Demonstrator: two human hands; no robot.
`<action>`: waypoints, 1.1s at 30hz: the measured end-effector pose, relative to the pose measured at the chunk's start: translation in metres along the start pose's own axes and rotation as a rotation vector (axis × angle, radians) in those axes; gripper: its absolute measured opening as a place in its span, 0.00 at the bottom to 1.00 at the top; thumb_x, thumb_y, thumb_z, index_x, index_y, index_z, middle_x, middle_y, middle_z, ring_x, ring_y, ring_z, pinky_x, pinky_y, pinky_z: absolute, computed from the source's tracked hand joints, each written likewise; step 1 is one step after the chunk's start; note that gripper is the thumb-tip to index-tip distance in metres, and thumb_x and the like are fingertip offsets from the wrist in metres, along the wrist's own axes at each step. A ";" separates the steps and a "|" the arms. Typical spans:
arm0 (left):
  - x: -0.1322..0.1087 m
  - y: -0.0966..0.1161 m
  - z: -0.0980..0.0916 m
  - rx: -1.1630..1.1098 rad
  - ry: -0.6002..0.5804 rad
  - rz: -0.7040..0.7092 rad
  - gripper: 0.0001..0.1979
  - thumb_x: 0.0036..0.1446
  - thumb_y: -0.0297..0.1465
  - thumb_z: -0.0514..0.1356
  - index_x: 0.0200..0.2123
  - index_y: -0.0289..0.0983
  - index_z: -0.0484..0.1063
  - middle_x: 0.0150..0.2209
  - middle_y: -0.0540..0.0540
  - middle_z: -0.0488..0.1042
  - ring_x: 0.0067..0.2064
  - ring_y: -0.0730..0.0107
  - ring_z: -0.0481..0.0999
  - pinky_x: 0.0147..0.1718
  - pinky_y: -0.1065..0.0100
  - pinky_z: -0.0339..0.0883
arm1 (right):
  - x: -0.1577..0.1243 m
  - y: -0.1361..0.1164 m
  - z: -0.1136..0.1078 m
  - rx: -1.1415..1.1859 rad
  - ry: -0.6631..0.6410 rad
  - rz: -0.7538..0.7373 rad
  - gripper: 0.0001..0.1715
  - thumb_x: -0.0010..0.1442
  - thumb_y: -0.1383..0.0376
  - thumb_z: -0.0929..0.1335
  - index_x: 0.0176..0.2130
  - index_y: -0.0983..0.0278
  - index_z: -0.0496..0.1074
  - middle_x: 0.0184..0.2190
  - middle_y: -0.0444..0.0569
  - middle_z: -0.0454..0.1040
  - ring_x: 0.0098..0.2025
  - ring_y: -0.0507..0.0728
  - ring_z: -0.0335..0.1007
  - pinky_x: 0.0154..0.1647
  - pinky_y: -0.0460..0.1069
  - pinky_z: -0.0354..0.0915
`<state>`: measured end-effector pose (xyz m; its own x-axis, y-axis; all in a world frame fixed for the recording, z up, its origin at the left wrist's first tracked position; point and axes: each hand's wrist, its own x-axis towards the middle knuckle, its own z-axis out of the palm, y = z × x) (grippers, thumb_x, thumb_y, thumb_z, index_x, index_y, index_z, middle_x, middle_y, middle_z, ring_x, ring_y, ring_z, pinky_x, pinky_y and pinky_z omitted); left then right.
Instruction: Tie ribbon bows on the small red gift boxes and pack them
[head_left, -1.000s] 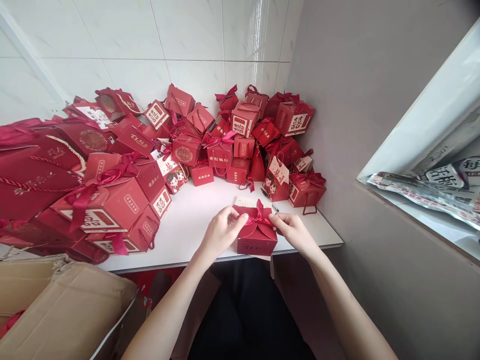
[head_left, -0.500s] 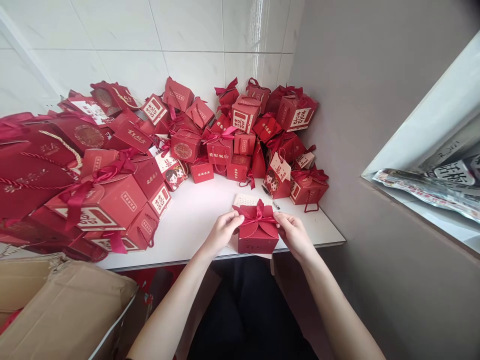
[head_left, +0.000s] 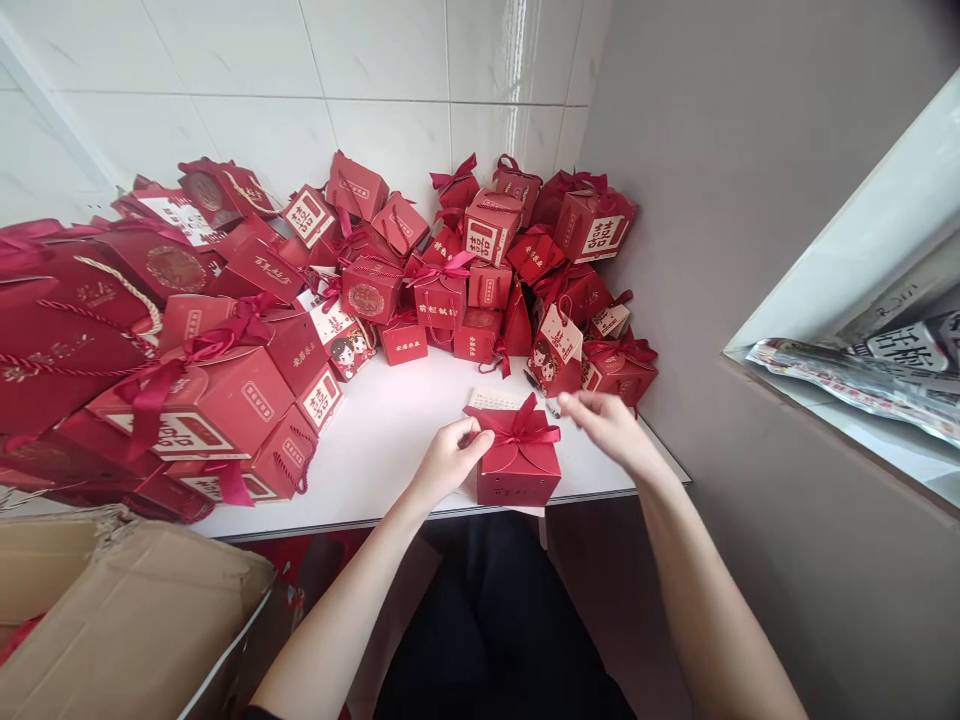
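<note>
A red gift box [head_left: 519,484] with gold lettering on its front stands at the table's near edge. Its curved top flaps are folded in, and a dark red ribbon [head_left: 523,428] is tied in a bow over them. My left hand [head_left: 454,455] is at the bow's left side, thumb and forefinger closed on the ribbon there. To the right of the box, my right hand [head_left: 609,430] is in the air, apart from the ribbon, with loosely bent fingers and nothing visible in them. A printed card [head_left: 496,399] lies behind the box, and a pen [head_left: 553,408] lies near my right fingertips.
Several finished red gift boxes [head_left: 439,303] are piled along the tiled wall, with larger ones [head_left: 225,390] heaped on the left. A cardboard carton [head_left: 142,610] stands at the lower left. A grey wall [head_left: 705,250] and a shelf recess [head_left: 862,410] bound the right side.
My right hand has let go of the bow's right side and moved up and to the right. The left hand stays at the bow, and the box has shifted very slightly right.
</note>
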<state>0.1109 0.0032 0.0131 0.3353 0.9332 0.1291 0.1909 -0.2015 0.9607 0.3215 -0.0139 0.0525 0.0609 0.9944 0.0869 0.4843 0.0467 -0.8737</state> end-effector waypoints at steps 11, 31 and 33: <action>-0.008 0.013 0.003 0.133 0.166 0.018 0.10 0.50 0.34 0.56 0.25 0.39 0.56 0.22 0.56 0.57 0.23 0.77 0.60 0.25 0.72 0.57 | 0.072 -0.049 0.042 -0.213 -0.761 -0.343 0.15 0.52 0.55 0.67 0.31 0.64 0.75 0.29 0.46 0.76 0.34 0.54 0.70 0.38 0.47 0.63; 0.009 0.039 0.000 0.609 -0.077 0.355 0.09 0.56 0.28 0.53 0.31 0.38 0.73 0.33 0.46 0.71 0.42 0.62 0.67 0.44 0.61 0.63 | 0.063 -0.010 0.032 0.106 -0.362 -0.134 0.09 0.51 0.61 0.67 0.27 0.66 0.70 0.25 0.44 0.72 0.29 0.50 0.67 0.33 0.46 0.62; 0.010 0.038 0.001 0.614 -0.082 0.354 0.07 0.55 0.27 0.54 0.30 0.38 0.73 0.31 0.47 0.71 0.41 0.62 0.67 0.42 0.61 0.64 | 0.065 -0.008 0.033 0.110 -0.356 -0.121 0.09 0.50 0.61 0.67 0.27 0.66 0.70 0.26 0.44 0.73 0.29 0.50 0.68 0.33 0.46 0.63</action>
<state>0.1227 0.0044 0.0506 0.5369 0.7601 0.3661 0.5344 -0.6422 0.5496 0.2929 0.0533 0.0491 -0.3066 0.9511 0.0377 0.3722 0.1563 -0.9149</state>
